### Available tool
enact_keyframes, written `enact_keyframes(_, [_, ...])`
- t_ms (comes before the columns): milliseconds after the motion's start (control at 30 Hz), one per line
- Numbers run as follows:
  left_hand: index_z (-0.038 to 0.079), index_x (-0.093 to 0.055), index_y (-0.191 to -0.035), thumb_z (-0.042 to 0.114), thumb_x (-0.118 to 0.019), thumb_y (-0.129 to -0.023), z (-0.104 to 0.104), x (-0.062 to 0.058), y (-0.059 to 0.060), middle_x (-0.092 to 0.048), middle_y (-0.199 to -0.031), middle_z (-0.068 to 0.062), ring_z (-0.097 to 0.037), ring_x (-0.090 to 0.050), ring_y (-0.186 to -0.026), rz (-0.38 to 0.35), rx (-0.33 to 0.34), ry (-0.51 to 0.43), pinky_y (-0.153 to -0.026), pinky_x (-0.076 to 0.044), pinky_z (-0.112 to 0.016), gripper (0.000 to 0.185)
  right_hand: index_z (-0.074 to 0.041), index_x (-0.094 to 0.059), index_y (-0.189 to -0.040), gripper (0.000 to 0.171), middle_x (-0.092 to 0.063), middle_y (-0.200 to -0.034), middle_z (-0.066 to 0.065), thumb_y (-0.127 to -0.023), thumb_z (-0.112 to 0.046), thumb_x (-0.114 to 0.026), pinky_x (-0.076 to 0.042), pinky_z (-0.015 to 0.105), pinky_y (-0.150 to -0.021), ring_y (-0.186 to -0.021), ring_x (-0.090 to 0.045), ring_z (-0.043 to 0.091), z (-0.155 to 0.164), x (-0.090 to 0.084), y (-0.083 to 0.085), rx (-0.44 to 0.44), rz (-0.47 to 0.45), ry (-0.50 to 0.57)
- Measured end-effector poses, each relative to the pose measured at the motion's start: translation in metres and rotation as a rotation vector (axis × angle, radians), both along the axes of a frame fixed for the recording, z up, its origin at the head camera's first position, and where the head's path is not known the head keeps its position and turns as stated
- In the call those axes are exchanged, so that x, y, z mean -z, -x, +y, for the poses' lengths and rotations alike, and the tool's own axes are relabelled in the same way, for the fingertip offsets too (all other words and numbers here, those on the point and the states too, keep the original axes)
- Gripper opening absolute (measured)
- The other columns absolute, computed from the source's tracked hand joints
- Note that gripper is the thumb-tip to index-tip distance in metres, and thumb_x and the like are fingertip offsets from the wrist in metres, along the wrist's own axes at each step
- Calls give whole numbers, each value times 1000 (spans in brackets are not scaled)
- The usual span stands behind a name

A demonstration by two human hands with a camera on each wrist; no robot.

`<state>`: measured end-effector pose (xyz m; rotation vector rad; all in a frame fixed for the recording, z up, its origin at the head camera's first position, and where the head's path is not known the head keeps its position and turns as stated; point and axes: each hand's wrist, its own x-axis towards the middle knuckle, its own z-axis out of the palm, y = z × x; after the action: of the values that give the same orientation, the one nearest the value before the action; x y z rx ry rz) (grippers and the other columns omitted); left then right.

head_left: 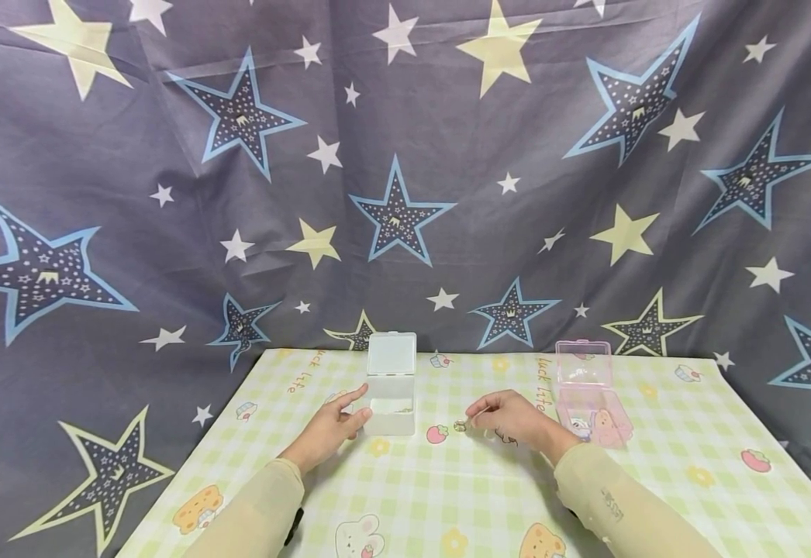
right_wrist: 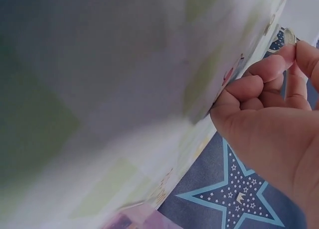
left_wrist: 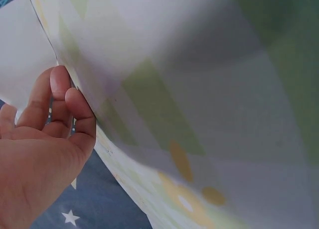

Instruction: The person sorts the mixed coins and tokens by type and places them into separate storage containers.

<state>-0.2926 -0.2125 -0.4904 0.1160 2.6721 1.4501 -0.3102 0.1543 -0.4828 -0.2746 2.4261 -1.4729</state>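
Note:
A white lidded box (head_left: 390,422) stands on the table with its lid (head_left: 391,354) raised, and a small thin item (head_left: 403,411) shows inside it. My left hand (head_left: 336,426) is at the box's left side, thumb and forefinger spread along its edge; the left wrist view shows this hand (left_wrist: 55,124) with loosely bent fingers beside the white wall. To the right of the box, my right hand (head_left: 510,417) pinches a small round metallic piece (head_left: 460,426) between thumb and forefinger. In the right wrist view this piece (right_wrist: 289,36) looks oval with a shiny rim.
A clear pink box (head_left: 595,418) with its lid up stands to the right, holding small light and coloured items (head_left: 580,425). Under my right hand lies a small dark shape (head_left: 506,438). The checked tablecloth (head_left: 419,496) reaches back to a starry curtain (head_left: 405,116).

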Motion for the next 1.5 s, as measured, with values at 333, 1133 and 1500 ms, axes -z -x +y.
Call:
enact_keyframes(333, [24, -49, -162, 37, -67, -107, 1, -1, -3, -79, -116, -12, -23, -73, -95, 5, -1, -7, -74, -54, -35, 60, -6, -78, -120, 25, -69, -89, -4, -99, -19, -73, -46, 33, -72, -76, -52, 15, -3, -12, 3, 39, -15, 75])
enact_keyframes(1133, [25, -49, -162, 35, -66, -108, 1, -2, -1, -79, -116, -11, -22, -73, -95, 8, -1, -10, -72, -52, -34, 58, -8, -82, -115, 21, -79, -108, 2, -99, -15, -71, -50, 30, -82, -90, -61, 15, -78, -50, 13, 184, 150, 302])
enact_keyframes(1500, [24, -48, -163, 36, -67, -107, 0, 0, -1, -78, -118, -13, -24, -72, -96, 4, 3, -24, -70, -51, -33, 60, -5, -82, -112, 19, -79, -118, 7, -98, -11, -71, -57, 39, -98, -104, -71, 16, -97, -37, 11, 165, 178, 275])
